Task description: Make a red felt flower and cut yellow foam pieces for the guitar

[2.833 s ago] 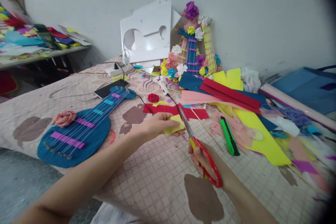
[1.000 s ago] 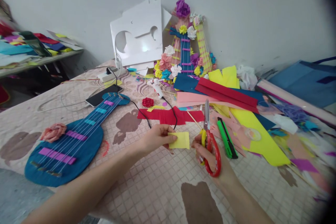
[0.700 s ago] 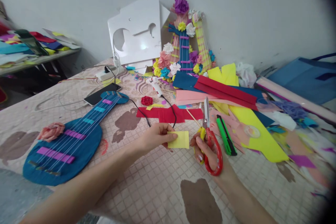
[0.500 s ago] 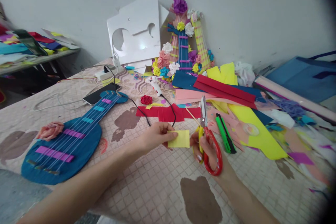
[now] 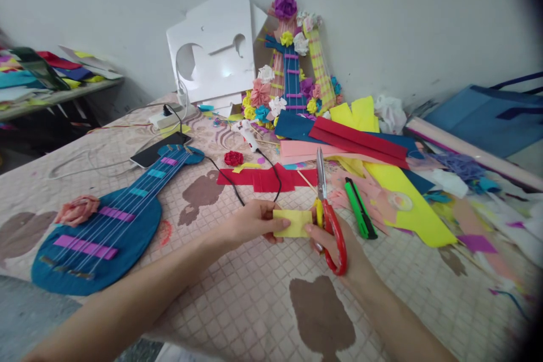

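Between both hands, above the table's front part, is a small yellow piece of crepe paper (image 5: 292,223). My left hand (image 5: 255,220) pinches its left end between thumb and fingers. At its right end, the thumb of my right hand (image 5: 333,237) presses on the paper. That same hand keeps a pair of red-handled scissors (image 5: 335,232), blades pointing up and away from me. A bit of yellow also shows beside the scissors in the right fingers; I cannot tell its shape. Beyond the paper lie red paper strips (image 5: 271,178) and a small red paper flower (image 5: 233,158).
On the left lies a blue paper guitar (image 5: 139,203) with a pink flower. A white glue gun (image 5: 246,134) with its black cord rests mid-table. A green cutter knife (image 5: 360,209) and coloured paper strips (image 5: 407,198) spread to the right. A phone (image 5: 146,150) sits behind the guitar.
My right hand has come to the yellow paper's right end and now grips it, scissors still in hand. The left hand keeps its hold. The whole view has shifted slightly.
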`<state>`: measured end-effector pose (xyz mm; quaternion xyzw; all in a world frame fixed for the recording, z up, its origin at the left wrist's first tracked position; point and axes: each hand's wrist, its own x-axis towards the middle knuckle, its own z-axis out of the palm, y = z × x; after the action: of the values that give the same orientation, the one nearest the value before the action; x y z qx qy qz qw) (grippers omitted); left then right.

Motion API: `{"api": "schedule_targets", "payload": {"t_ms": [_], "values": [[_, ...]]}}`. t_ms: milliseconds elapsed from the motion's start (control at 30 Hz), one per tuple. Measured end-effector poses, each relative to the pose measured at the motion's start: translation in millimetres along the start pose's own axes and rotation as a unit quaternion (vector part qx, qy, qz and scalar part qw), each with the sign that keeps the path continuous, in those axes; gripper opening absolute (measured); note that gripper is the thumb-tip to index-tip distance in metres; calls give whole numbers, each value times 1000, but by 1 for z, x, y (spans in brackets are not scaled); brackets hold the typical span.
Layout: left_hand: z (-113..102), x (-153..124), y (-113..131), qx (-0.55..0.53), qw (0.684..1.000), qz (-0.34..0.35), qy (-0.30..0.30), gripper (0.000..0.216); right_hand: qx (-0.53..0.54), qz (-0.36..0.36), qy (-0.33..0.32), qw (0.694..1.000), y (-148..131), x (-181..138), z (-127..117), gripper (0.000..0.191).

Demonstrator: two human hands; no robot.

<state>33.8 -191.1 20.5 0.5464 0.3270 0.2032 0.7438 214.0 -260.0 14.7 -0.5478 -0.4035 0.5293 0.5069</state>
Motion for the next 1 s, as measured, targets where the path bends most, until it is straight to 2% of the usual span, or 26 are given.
{"api": "schedule_targets", "payload": {"t_ms": [133,267,467,667,900,1000], "values": [[0,0,-1,-11,1000,-11,26,38,9,-3,0,1000,2,0,-2,28],[0,-1,2,-32,999,12,35,40,28,-5,-10,1000,3,0,-2,30],[-5,-2,11,-117,989,44,75,40,67,-16,-86,994,0,-6,-3,34],[-12,-3,18,-153,971,105,152,38,-96,-91,-129,983,-6,-16,-6,43],[-16,-3,25,-178,951,162,194,37,-168,-9,-190,967,-8,-22,-1,56],[-19,-2,26,-189,944,175,205,36,-160,-4,-179,971,-8,-21,1,56]]}}
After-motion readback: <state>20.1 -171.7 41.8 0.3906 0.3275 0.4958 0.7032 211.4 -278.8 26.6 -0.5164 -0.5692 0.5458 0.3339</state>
